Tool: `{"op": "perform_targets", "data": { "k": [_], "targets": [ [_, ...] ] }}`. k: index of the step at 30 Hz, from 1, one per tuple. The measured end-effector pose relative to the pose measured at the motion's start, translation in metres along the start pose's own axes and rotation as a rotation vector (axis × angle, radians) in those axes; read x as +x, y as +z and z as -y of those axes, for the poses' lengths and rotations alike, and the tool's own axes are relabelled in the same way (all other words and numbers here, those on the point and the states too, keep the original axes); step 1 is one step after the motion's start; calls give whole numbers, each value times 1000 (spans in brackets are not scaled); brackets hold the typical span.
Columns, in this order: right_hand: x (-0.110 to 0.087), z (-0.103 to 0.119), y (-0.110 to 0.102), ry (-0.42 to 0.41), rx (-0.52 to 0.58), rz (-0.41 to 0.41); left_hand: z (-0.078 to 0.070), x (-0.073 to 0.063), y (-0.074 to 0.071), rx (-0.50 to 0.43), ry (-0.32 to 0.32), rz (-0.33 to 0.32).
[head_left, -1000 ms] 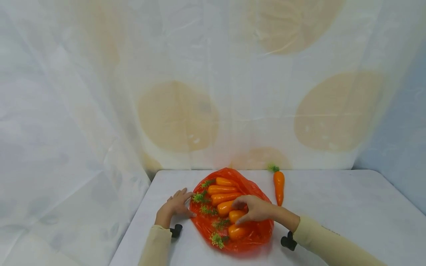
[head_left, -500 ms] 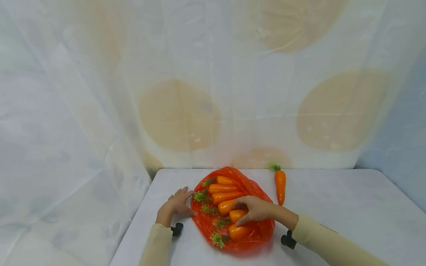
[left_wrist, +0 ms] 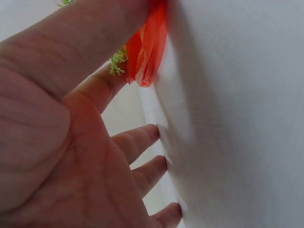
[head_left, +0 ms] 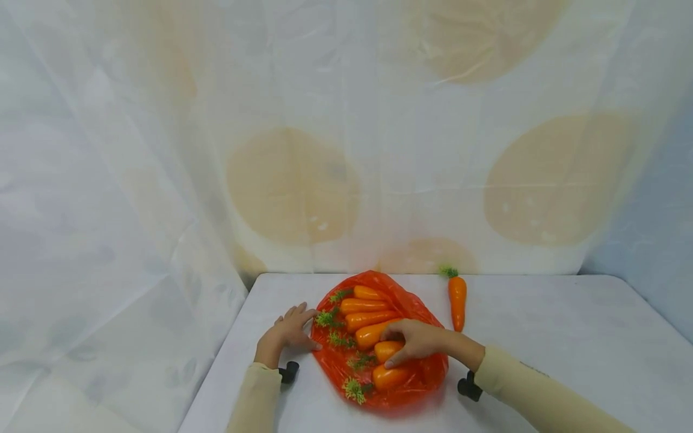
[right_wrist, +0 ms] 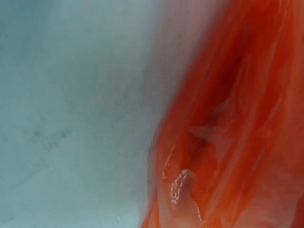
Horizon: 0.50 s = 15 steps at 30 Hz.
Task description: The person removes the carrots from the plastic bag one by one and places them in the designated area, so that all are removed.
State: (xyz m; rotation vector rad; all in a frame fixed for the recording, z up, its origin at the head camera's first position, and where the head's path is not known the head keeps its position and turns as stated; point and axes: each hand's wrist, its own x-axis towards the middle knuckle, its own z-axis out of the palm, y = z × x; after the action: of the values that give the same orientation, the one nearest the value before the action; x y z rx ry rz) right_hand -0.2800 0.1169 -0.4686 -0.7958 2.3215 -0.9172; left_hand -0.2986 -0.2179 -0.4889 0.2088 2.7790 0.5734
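Note:
Several glossy orange carrots (head_left: 370,320) with green tops lie side by side in an open red plastic bag (head_left: 417,308). Around one carrot (head_left: 387,350) near the front of the row, my right hand (head_left: 418,340) has its thumb and fingers curled; they cover part of it. My left hand (head_left: 289,332) rests at the bag's left edge, thumb and forefinger by the plastic. In the left wrist view its other fingers (left_wrist: 142,140) are spread, tips on the table. Red film (right_wrist: 228,133) fills the right side of the right wrist view, and the right hand is not visible there.
One more carrot (head_left: 457,300) lies on the white table (head_left: 541,337) outside the bag, at the back right. Pale sheeting (head_left: 422,150) with tan round shapes hangs behind the table.
Both hands hold almost the same place as before. The whole head view has shifted very slightly; the bag and carrots look unmoved.

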Motion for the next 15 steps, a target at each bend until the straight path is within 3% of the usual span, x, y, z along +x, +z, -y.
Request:
{"op": "perform_targets", "data": {
  "k": [15],
  "targets": [
    [4, -11, -7, -59, 13, 76, 2, 3, 2, -5, -5, -2]
  ]
}}
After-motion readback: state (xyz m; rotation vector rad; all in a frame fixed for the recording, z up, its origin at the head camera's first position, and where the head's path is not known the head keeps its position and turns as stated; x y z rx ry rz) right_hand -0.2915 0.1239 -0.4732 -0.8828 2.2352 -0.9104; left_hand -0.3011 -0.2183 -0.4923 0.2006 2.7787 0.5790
